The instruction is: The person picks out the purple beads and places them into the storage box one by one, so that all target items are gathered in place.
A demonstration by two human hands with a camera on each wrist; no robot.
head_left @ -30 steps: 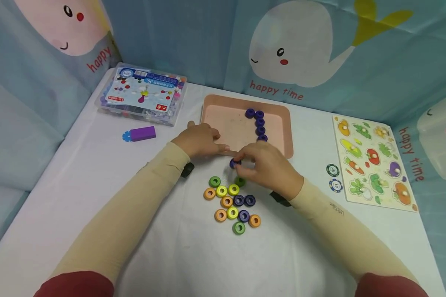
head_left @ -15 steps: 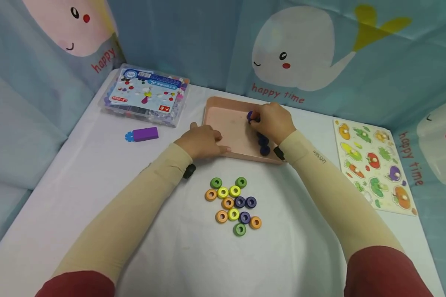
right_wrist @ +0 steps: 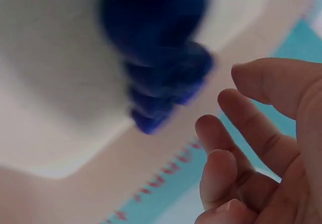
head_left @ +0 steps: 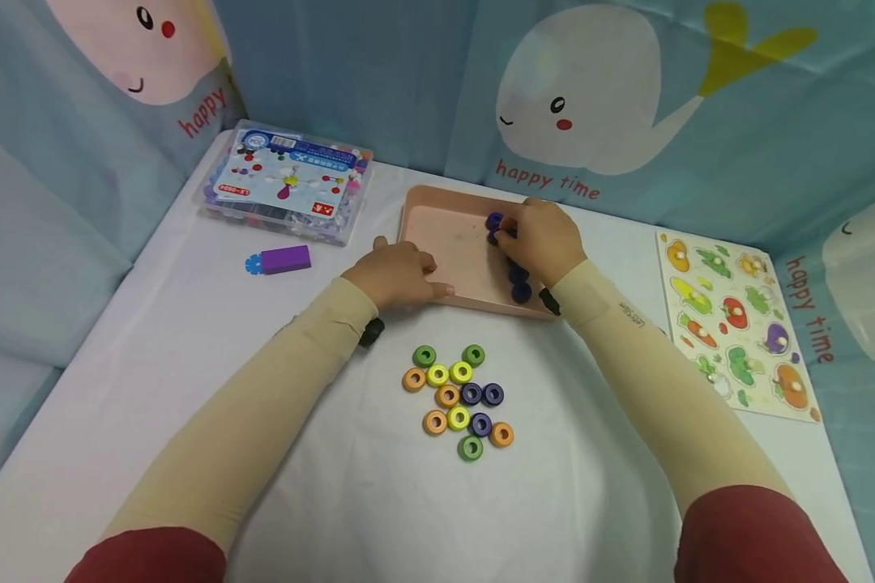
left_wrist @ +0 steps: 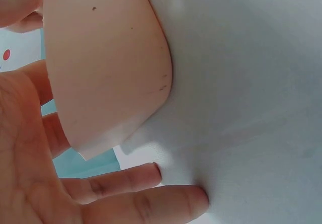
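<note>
A shallow pink tray lies at the back of the table with several purple ring-shaped beads along its right part. My left hand holds the tray's near left corner, some fingers over the rim and two outside the wall. Over the tray's right side is my right hand, its fingertips close to the purple beads at the far end. In the right wrist view the thumb and fingers stand apart with nothing between them, beside a blurred row of beads. The right hand hides part of that row.
In front of the tray lie loose green, yellow, orange and purple beads. A clear plastic case and a purple block are at the left. A vegetable puzzle board lies at the right. Curtains border the table.
My right hand carried a purple bead from the loose group to the tray's far end, and its fingers have since let go. The left hand stayed at the tray's corner.
</note>
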